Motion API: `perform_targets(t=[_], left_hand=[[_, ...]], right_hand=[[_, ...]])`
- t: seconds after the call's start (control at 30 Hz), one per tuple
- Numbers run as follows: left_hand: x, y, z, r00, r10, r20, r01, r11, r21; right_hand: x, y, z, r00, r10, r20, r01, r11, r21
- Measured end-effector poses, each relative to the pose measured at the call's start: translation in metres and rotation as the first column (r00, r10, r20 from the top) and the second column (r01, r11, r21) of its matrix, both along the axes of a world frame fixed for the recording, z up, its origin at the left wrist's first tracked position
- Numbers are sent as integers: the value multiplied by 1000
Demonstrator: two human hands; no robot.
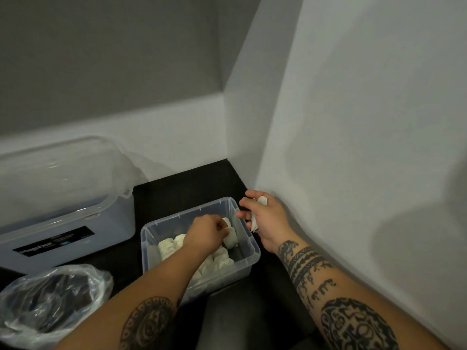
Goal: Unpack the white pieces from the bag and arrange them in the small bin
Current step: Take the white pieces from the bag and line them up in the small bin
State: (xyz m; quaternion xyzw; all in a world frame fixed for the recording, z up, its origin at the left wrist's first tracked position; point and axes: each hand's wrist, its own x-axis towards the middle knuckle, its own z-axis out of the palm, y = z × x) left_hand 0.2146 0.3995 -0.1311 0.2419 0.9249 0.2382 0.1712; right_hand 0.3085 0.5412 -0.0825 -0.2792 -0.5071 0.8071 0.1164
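Observation:
A small clear plastic bin (249, 258) stands on the dark surface and holds several white pieces (168, 246) packed side by side. My left hand (207, 232) reaches into the bin and pinches one white piece (231, 238) near its right wall. My right hand (265, 215) hovers just right of the bin, beside the wall, and grips another white piece (254, 223) in its palm. The clear plastic bag (50, 304) lies crumpled at the lower left, away from both hands.
A large clear lidded storage box (63, 198) with a black label stands at the left behind the bag. White walls close in at the back and right (353, 147). A dark cushioned edge (252, 319) sits in front of the bin.

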Motion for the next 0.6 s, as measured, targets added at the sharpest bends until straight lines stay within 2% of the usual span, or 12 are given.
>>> perform_targets(t=[0.23, 0.43, 0.53, 0.6], left_hand=[[1, 4, -2, 1000, -17, 8, 17, 998, -61], [5, 1, 10, 990, -88, -110, 73, 989, -133], [7, -3, 25, 984, -62, -165, 51, 996, -69], [6, -6, 38, 981, -4, -195, 15, 998, 55]], right_hand=[[2, -2, 3, 1000, 4, 14, -4, 1000, 27], [0, -5, 10, 1000, -10, -3, 9, 999, -52], [-4, -5, 17, 999, -28, -22, 25, 990, -141], [-5, -6, 21, 1000, -21, -21, 17, 982, -190]])
